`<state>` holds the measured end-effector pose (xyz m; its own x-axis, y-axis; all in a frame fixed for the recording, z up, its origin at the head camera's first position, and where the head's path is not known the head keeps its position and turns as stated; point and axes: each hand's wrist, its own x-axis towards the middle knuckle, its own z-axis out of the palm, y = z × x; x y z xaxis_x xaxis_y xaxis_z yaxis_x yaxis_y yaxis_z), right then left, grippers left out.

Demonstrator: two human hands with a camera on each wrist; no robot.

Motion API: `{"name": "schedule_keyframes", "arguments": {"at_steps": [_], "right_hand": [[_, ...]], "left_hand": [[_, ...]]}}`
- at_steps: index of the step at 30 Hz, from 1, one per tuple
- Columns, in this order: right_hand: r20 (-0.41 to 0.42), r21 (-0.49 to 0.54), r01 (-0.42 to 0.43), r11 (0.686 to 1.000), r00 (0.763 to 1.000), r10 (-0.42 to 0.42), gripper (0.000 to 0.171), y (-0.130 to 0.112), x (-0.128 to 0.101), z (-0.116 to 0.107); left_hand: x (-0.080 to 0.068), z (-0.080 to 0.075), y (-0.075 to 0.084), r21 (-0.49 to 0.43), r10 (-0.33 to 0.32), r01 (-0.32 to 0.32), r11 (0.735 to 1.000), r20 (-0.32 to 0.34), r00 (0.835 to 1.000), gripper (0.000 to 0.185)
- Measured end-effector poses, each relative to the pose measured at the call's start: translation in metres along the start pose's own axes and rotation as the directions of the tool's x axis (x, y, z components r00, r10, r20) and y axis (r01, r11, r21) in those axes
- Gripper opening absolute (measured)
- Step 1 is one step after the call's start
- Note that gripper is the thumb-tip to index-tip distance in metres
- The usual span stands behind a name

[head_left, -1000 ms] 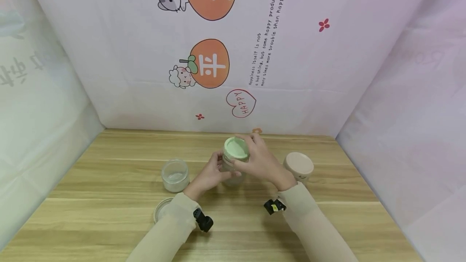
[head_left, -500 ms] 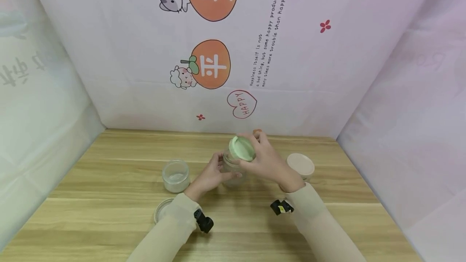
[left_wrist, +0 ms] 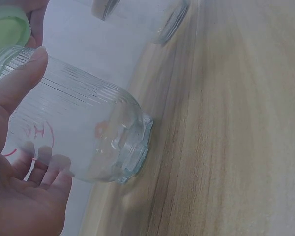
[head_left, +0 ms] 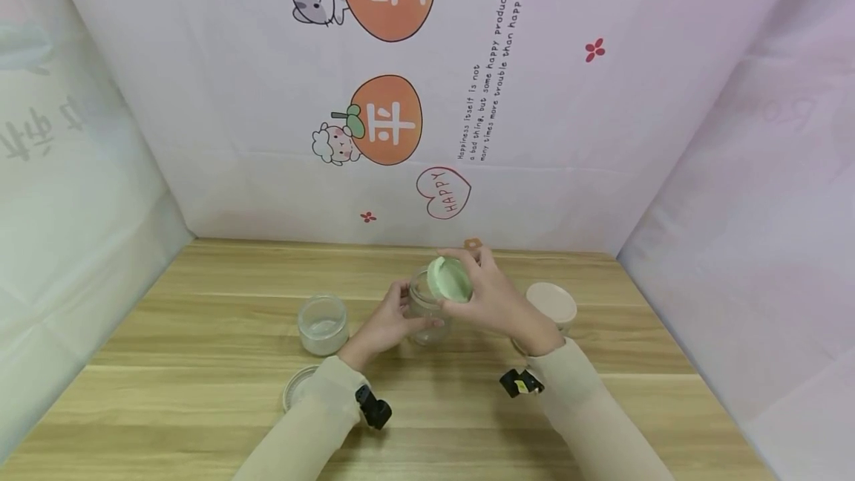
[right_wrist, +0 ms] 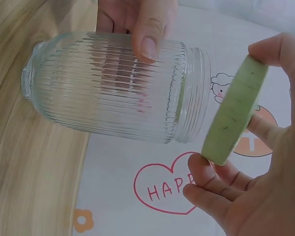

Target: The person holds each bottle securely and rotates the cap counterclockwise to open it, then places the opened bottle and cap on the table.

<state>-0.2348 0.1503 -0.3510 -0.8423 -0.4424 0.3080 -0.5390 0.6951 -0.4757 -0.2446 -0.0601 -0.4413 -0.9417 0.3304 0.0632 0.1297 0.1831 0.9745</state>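
- Nearest us, a clear lid (head_left: 297, 386) lies flat on the counter (head_left: 200, 362) at 7 o'clock of the hands.
- Our left hand (head_left: 384, 325) wraps its grip around the ribbed glass jar (head_left: 425, 310), which stands at the counter's middle.
- Our right hand (head_left: 497, 303) pinches the green lid (head_left: 449, 278), tilted just off the jar's mouth.
- A small open jar (head_left: 322, 324) sits at 9 o'clock, a beige-lidded jar (head_left: 551, 301) at 3 o'clock.
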Motion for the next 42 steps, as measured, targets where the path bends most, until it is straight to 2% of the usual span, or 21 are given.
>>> {"name": "schedule_keyframes", "arguments": {"at_steps": [7,10,14,16,23,35,42], "right_hand": [[-0.023,0.029,-0.014,0.999,1.0,0.015,0.082,0.0,-0.006,-0.001],[-0.011,0.122,-0.035,0.992,0.999,0.037,0.081,0.001,-0.01,-0.001],[0.024,0.256,-0.054,0.965,0.998,0.05,0.078,0.003,-0.016,-0.002],[0.033,0.283,-0.044,0.958,0.999,0.036,0.078,0.004,-0.018,-0.003],[0.056,0.281,0.01,0.96,0.998,-0.027,0.068,0.008,-0.026,-0.005],[0.093,0.264,0.093,0.96,0.988,-0.122,0.066,0.018,-0.039,-0.001],[0.16,0.312,0.071,0.947,0.979,-0.126,0.068,0.018,-0.05,0.005]], "left_hand": [[0.0,0.0,-0.001,-0.005,-0.016,0.016,1.0,-0.008,1.0,0.091],[-0.001,0.0,-0.001,-0.01,-0.021,0.021,1.0,-0.013,1.0,0.091],[-0.001,-0.001,-0.002,-0.008,-0.022,0.022,1.0,-0.017,1.0,0.093],[0.0,-0.001,-0.003,-0.008,-0.016,0.016,1.0,-0.015,1.0,0.094],[0.001,-0.002,-0.003,-0.024,-0.014,0.014,1.0,-0.011,1.0,0.091],[0.001,-0.002,-0.002,-0.001,-0.034,0.034,0.999,-0.009,0.999,0.093],[0.003,0.0,-0.003,0.03,-0.06,0.06,0.998,-0.021,0.998,0.093]]}}
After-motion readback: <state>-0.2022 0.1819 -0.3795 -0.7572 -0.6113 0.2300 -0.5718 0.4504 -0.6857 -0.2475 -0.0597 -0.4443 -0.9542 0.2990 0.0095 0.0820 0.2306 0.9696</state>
